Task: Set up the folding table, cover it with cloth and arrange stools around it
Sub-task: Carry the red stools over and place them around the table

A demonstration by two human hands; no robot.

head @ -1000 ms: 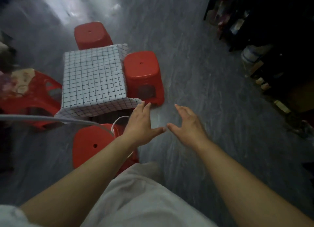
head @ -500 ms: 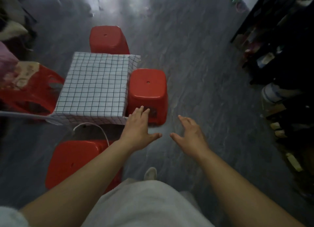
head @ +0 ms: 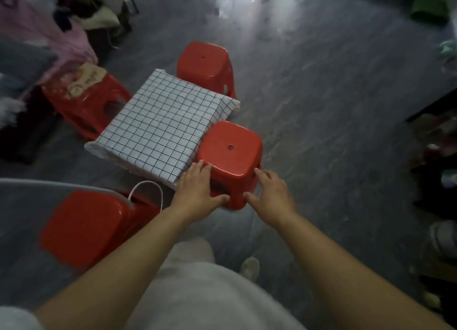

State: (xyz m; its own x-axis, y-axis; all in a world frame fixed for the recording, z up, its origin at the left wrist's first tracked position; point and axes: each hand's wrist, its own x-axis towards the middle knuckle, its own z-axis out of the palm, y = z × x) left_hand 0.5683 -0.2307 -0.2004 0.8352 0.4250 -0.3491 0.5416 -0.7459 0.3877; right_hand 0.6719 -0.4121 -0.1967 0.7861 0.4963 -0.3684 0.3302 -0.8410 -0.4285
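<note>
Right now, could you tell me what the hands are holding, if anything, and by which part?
The red stool, flanked at its near corners: left hand on the left corner, right hand on the right, fingers fairly straight, not curled.

Both hands have moved forward from open air over the floor to the red stool (head: pixel 230 149) at frame centre. My left hand (head: pixel 197 193) now touches its near-left edge and my right hand (head: pixel 270 196) its near-right corner.
</note>
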